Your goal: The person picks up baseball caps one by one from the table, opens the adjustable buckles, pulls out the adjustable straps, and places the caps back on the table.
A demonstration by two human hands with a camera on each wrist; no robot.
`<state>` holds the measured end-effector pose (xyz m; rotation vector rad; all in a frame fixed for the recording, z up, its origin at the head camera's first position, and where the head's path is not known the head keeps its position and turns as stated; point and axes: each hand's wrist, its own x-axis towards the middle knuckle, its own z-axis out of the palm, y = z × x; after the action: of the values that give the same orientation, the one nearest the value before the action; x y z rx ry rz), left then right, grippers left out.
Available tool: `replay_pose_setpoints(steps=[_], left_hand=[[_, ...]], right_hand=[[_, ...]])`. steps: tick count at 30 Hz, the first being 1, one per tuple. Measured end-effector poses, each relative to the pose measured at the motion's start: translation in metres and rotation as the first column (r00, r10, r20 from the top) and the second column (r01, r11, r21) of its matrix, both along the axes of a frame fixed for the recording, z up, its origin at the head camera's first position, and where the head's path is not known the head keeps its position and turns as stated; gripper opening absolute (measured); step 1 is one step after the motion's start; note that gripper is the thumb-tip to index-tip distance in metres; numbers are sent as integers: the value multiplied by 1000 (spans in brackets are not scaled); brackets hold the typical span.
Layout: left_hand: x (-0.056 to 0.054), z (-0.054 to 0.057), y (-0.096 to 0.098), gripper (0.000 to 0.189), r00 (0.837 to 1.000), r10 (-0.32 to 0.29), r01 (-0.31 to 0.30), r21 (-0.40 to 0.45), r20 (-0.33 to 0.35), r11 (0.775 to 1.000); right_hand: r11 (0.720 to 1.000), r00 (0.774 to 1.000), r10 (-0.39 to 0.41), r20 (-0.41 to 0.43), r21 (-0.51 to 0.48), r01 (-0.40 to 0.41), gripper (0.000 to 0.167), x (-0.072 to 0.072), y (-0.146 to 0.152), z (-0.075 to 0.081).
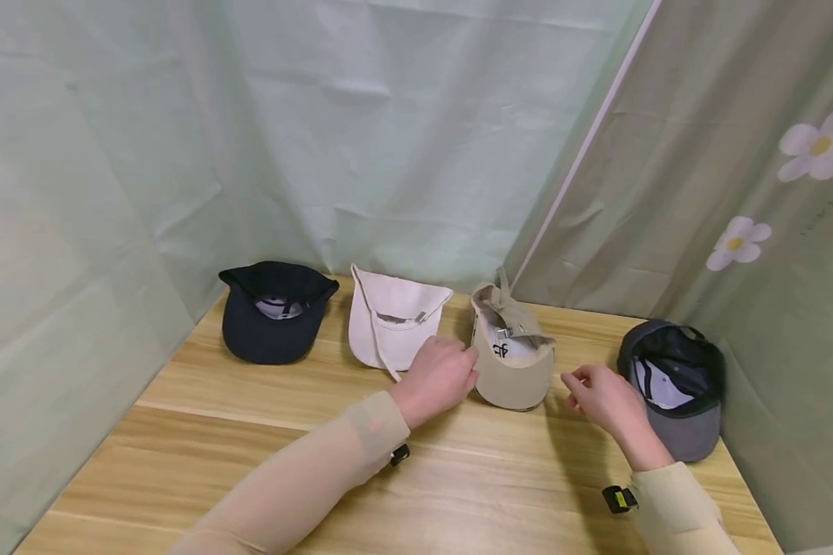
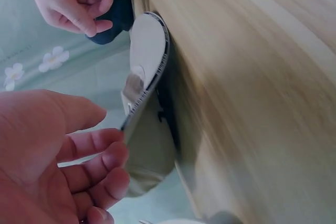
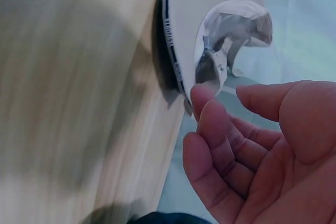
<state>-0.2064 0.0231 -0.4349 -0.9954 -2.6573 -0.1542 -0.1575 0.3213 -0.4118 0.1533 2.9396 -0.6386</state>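
A beige cap [image 1: 514, 381] lies upside down on the table, its brim toward me and its strap and buckle at the back. My left hand [image 1: 439, 379] is at the left side of this cap. In the left wrist view its fingertips [image 2: 116, 153] come close to the brim edge, with a gap under the thumb; whether they touch cannot be told. To the cap's right, my right hand [image 1: 607, 399] hovers with loosely bent fingers, thumb apart, holding nothing. The right wrist view shows lettered trim along the brim [image 3: 181, 24].
A black cap [image 1: 271, 335] and a white cap [image 1: 401, 304] with a hanging strap lie upside down to the left. A dark grey cap [image 1: 687, 432] sits at the right edge. Pale curtains [image 1: 403, 139] enclose the wooden table [image 1: 250, 455].
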Motion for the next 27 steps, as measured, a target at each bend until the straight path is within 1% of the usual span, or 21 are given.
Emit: replay_pose_setpoints(steps=[5,8,11,14,21,24,27], left_hand=[[1,0,8,18,999,-9,9,14,-45,1000],[2,1,13,18,999,-24,24,6,-43,1000],[3,1,17,19,999,-32,32,-5,-21,999],[5,2,21,18,999,-38,38,-4,-3,999],[12,4,28,20,998,-61,60,14,14,998],[15,4,31,20,997,-62,62,13,41,998],[17,4,35,20,997,-65,64,14,49,998]], right_hand=[[999,999,-31,-44,41,33,43,15,14,0],[997,996,-53,-68,60,57,45,24,25,2],[994,995,-71,-72,77,77,48,32,38,2],[992,994,-88,-58,86,92,52,39,51,1],[989,993,-111,-50,94,115,57,56,80,0],[986,990,-140,1,95,139,64,64,92,1],[981,984,-173,37,98,169,68,70,104,1]])
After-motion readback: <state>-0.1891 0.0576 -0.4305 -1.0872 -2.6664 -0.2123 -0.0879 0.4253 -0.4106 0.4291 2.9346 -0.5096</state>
